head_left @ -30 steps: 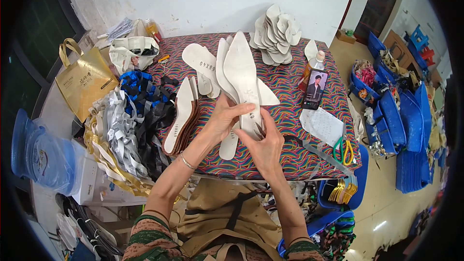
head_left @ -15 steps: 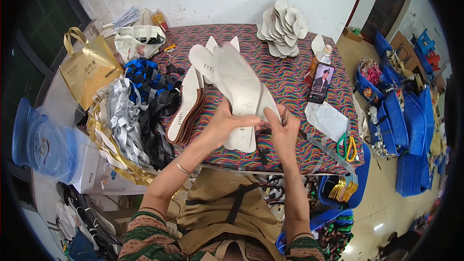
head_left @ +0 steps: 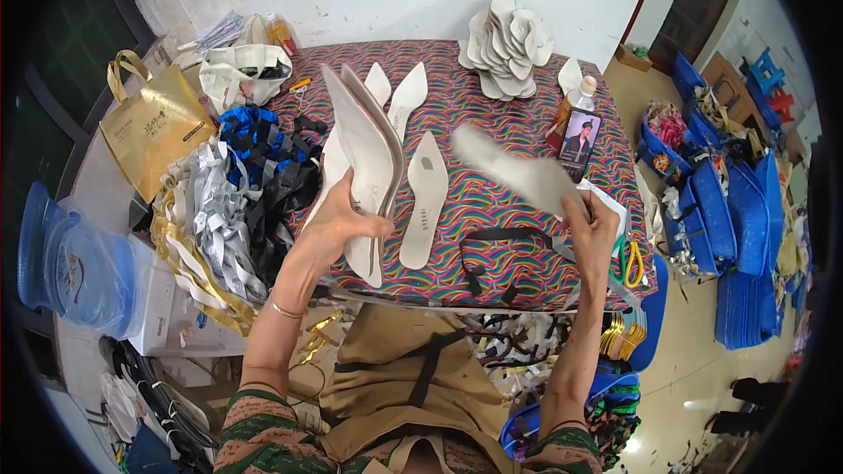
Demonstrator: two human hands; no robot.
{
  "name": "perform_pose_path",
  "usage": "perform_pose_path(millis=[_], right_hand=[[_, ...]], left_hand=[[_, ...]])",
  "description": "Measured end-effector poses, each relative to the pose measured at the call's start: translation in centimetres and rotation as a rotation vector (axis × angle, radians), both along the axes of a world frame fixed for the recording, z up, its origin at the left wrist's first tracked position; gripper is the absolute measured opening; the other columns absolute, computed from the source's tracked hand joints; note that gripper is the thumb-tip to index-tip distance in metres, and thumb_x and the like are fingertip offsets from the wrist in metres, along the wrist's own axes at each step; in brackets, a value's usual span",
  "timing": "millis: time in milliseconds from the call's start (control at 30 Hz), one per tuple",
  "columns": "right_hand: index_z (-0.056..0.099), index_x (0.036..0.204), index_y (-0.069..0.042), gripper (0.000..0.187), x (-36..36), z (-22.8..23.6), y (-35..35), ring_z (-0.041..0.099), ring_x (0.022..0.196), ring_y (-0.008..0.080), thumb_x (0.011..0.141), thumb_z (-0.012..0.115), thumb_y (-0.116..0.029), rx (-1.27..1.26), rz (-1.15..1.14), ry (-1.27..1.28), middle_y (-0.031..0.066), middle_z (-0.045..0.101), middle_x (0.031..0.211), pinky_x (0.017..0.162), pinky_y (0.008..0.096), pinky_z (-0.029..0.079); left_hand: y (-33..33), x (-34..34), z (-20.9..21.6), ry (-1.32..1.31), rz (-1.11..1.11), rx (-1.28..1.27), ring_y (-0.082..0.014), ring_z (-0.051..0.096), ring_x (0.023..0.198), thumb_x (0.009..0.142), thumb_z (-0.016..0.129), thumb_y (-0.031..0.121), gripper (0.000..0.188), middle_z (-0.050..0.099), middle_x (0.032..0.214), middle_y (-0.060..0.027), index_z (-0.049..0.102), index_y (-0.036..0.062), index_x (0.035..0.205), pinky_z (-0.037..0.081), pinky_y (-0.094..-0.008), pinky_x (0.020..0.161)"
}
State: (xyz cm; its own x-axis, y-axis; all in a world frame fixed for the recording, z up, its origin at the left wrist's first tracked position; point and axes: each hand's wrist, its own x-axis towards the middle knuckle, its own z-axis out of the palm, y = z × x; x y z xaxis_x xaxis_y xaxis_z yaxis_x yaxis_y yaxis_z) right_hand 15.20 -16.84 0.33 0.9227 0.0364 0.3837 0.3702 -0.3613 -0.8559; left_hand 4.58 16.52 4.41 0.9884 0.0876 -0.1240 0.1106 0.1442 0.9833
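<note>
The left hand [head_left: 338, 224] grips a small stack of white pointed insoles [head_left: 367, 154], fanned upright above the near left part of the surface [head_left: 518, 254] with its bright wavy-striped cloth, while the right hand [head_left: 593, 224] pinches one single insole [head_left: 514, 171] (blurred, tilted up and to the left) well apart from the stack. Between the two hands another white insole [head_left: 426, 202] lies flat on the cloth, and a heap of silver, blue and black straps [head_left: 233, 202] sits just left of the stack.
</note>
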Motion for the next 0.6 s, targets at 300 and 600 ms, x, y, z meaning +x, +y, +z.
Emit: perform_pose_path(millis=[300, 600], right_hand=[[0.067, 0.076, 0.0, 0.016, 3.6, 8.1, 0.6, 0.05, 0.058, 0.0034, 0.082, 0.073, -0.014, 0.065, 0.211, 0.112, -0.0029, 0.06, 0.066, 0.053, 0.023, 0.036], [0.064, 0.073, -0.008, 0.022, 7.5, 2.9, 3.4, 0.055, 0.052, 0.0051, 0.081, 0.076, -0.024, 0.123, 0.41, 0.392, -0.0029, 0.06, 0.064, 0.048, 0.0211, 0.038]], left_hand=[[-0.6, 0.8, -1.5, -0.049, -0.089, -0.072, -0.0174, 0.061, 0.084, 0.058, 0.077, 0.005, 0.074, 0.061, 0.099, -0.0079, 0.048, -0.0022, 0.125, 0.051, -0.0301, 0.08], [-2.5, -1.4, -9.1, 0.15, 0.105, -0.029, -0.0194, 0.062, 0.09, 0.065, 0.069, -0.001, 0.067, 0.061, 0.108, -0.0127, 0.043, -0.0056, 0.127, 0.051, -0.0322, 0.078]])
